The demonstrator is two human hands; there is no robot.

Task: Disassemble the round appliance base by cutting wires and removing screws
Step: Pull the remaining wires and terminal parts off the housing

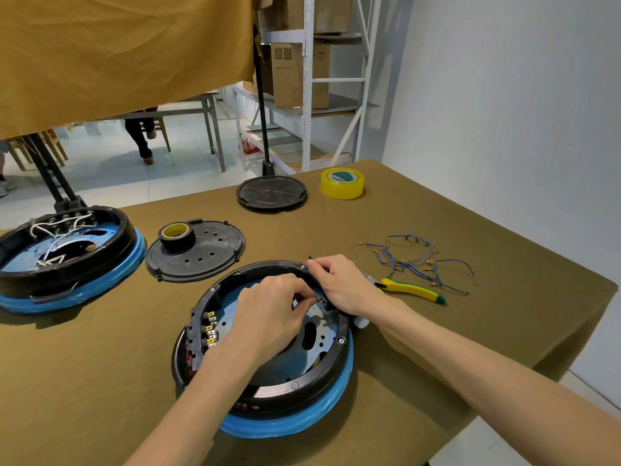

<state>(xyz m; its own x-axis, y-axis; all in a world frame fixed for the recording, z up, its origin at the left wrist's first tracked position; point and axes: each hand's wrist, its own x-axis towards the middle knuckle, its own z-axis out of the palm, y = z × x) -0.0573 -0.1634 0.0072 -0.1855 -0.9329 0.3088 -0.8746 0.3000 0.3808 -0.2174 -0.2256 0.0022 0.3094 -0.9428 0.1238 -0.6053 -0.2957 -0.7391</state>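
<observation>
Far left sits a second base with white wires, then a black cover with a tape roll on it. My base is near centre on the table. My left hand reaches inside, fingertips pinching a small metal part. My right hand curls over the far rim, gripping something thin I can't identify. Right: pliers, cut blue wires.

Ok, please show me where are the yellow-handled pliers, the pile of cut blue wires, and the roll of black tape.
yellow-handled pliers point(414, 289): head view, middle of the yellow handle.
cut blue wires point(408, 262): head view, tangled centre of the pile.
black tape roll point(177, 236): head view, outer black side of the roll.
</observation>
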